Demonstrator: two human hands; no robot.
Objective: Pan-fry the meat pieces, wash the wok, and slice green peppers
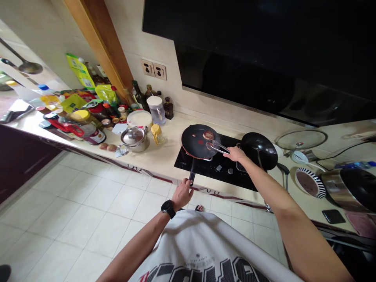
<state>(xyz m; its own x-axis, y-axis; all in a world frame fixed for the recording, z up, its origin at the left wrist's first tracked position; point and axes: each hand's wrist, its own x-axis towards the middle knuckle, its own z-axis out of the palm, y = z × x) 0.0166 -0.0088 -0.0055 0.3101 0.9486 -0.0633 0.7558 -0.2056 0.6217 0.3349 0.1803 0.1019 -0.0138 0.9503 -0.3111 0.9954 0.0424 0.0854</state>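
My left hand grips the black handle of a black non-stick frying pan, which sits on a black gas hob. My right hand holds a pair of metal tongs, their tips reaching over the pan near a browned round piece of food. A few small bits of food lie in the pan. A black wok stands on the hob just beyond my right hand, its far side tilted up.
A small steel pot and a crowded row of bottles, jars and packets line the counter to the left. A range hood hangs overhead. A glass lid, striped plate, large pot and phone occupy the right.
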